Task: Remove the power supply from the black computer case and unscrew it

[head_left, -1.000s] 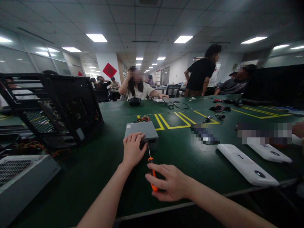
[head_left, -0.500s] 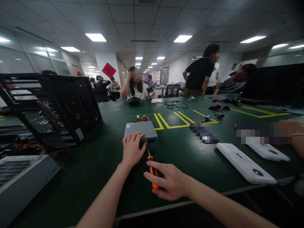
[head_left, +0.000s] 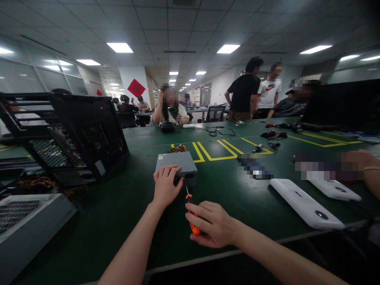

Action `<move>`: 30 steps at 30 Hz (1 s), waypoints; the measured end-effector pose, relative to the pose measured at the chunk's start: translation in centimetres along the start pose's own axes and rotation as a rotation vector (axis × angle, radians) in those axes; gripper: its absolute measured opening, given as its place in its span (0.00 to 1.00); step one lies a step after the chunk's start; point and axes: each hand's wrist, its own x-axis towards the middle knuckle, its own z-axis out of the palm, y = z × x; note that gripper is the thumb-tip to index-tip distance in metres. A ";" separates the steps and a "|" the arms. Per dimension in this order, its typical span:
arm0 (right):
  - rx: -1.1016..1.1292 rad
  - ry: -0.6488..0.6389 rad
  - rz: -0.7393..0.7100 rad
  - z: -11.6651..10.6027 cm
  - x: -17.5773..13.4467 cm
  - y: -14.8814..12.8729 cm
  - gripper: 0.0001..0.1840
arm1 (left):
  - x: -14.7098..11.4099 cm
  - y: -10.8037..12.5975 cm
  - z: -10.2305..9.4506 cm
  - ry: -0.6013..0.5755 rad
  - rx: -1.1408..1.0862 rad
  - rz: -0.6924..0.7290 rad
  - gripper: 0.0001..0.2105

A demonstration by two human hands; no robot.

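A grey metal computer power supply (head_left: 175,159) lies on the green table in front of me, with a bundle of coloured wires (head_left: 179,149) behind it. My left hand (head_left: 166,185) rests over its near left part, fingers on the top and thumb at the near face. My right hand (head_left: 212,225) has its fingers around the orange and black handle of a screwdriver (head_left: 194,228). The thin shaft points away from me, up to the power supply's near face close to my left thumb. What the tip touches is too small to make out.
An open black computer case (head_left: 101,138) stands on the left, and a larger grey metal box (head_left: 44,225) lies nearer. Two white devices (head_left: 305,204) lie on the right, near another person's hand (head_left: 371,170). Cables (head_left: 219,131) lie farther back.
My right hand's fingers have shifted and drawn closer around the screwdriver handle, which has moved slightly right. My left hand and the power supply stay put. People in the background have moved.
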 end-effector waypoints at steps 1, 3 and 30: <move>0.006 0.022 0.004 0.1 0.0 0.0 0.19 | 0.0 0.0 0.0 -0.002 -0.001 0.001 0.14; 0.018 0.060 0.029 0.2 -0.1 0.1 0.21 | 0.0 -0.1 0.0 -0.005 -0.004 0.002 0.14; 0.077 0.031 0.079 0.3 -0.6 0.2 0.23 | 0.1 0.0 0.1 0.003 -0.003 -0.014 0.13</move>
